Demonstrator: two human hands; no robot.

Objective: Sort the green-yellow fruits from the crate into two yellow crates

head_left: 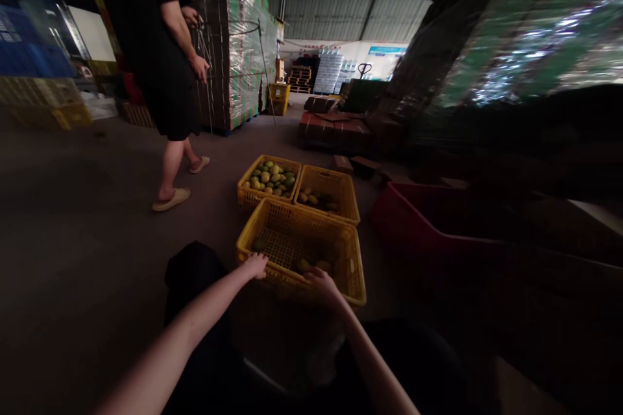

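Observation:
A yellow plastic crate [341,228] with slotted walls stands on the floor right in front of me. My left hand [256,266] is closed over its near rim, left of the middle. Farther right on the same rim is my right hand [322,282], its fingers bent over the edge. Inside this crate a dark green fruit [259,244] lies at the left. A few yellowish fruits, apparently mangoes [324,266], lie at the right, dim and partly hidden by the right hand. Behind it, a crate of green and yellow mangoes [275,175] adjoins another crate [346,191] holding several mangoes.
A red tub [418,207] is at my right, beside dark wrapped stacks [511,52]. Flattened cartons [335,126] lie beyond the crates. A person in black [146,45] walks at the left by a tall wrapped pallet [243,45], holding thin cords.

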